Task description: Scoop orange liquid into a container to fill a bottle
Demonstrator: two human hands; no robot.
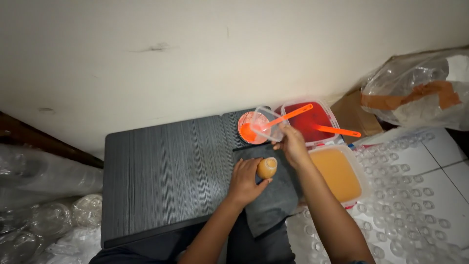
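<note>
Forearms: both of the person's bare arms came up from the bottom edge, the nearest things to the camera, crossing over a dark cloth (pixel 273 200) that hung off the front of the grey ridged board (pixel 161 171).
Left hand: the left hand (pixel 245 182) was closed around a small round container (pixel 267 167) filled with tan sauce, thumb and fingers wrapping its lower side.
Small round container: it sat at the fingertips of the left hand, just below and to the left of the right hand, above the cloth.
Right hand: the right hand (pixel 292 145) gripped the near end of an orange spoon (pixel 278 121), fingers bunched on the handle.
Orange spoon: its handle slanted up and away from the right hand; its bowl reached down into a small clear cup (pixel 266 124) just left of that hand.
Beyond the cup: an orange-smeared round lid (pixel 245 128) lay touching it on the far left side.
Right of the right hand: a clear tub of red sauce (pixel 309 122) with a second orange spoon (pixel 337 130) resting across it, and nearer, a tub of tan sauce (pixel 337 173).
Further right: sheets of clear empty cups (pixel 415 195) and a crumpled plastic bag (pixel 420 93).
Left of the left hand: more clear plastic packaging (pixel 44 215) beside the board.
</note>
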